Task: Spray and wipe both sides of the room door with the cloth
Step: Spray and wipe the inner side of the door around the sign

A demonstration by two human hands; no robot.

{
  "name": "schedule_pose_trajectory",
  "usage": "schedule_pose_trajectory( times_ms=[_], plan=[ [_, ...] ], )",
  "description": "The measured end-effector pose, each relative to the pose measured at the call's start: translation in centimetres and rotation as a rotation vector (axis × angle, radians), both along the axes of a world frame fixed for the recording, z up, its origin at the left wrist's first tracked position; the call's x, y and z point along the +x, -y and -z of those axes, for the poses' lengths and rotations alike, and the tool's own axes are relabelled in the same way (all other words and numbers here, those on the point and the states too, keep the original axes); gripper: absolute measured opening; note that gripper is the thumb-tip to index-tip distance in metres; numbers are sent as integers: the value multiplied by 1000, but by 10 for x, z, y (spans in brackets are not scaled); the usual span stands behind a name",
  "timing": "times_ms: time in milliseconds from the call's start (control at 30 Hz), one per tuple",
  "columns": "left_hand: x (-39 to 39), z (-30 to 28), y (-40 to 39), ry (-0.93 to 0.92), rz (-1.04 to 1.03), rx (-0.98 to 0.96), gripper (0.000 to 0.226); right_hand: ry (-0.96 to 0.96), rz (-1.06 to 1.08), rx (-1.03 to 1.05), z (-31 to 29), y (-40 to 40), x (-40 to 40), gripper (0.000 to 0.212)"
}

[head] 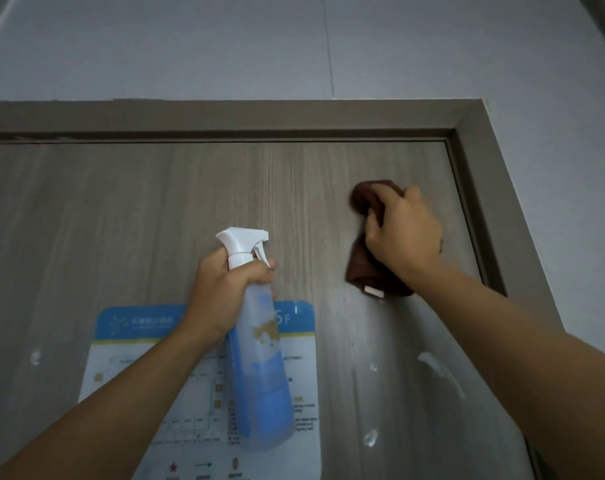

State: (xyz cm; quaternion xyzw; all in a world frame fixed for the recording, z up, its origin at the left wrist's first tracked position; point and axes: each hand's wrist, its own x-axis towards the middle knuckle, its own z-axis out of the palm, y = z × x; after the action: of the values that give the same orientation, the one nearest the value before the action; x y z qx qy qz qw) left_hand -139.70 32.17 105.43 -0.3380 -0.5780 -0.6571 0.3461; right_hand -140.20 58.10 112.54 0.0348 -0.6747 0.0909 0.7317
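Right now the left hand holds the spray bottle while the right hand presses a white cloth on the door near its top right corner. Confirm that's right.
Not quite: the cloth is brown, not white, as the head view shows. The rest stands: the left hand holds the spray bottle, and the right hand presses the cloth on the door near its top right corner.

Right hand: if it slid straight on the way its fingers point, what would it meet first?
The right hand, pressing the cloth on the door, points up-left. Bare door lies ahead, then probably the door frame.
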Motion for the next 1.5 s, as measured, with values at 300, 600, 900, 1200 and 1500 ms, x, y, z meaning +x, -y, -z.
schedule_pose_trajectory(
  times_ms=[300,600,900,1200,1500],
  plan=[
    [6,-3,-1,26,13,-14,43,126,275,739,22,-23,30,46],
    [50,21,-57,33,93,-341,30,20,47,302,48,-56,64,52],
    [43,66,-94,19,-127,-294,24,82,-121,32,94,-89,59,51],
    [41,71,-93,17,-65,-302,25,122,-96,53,99,-102,53,53],
    [31,69,-57,30,-21,-321,36,122,-110,165,78,-104,45,55]
  ],
)
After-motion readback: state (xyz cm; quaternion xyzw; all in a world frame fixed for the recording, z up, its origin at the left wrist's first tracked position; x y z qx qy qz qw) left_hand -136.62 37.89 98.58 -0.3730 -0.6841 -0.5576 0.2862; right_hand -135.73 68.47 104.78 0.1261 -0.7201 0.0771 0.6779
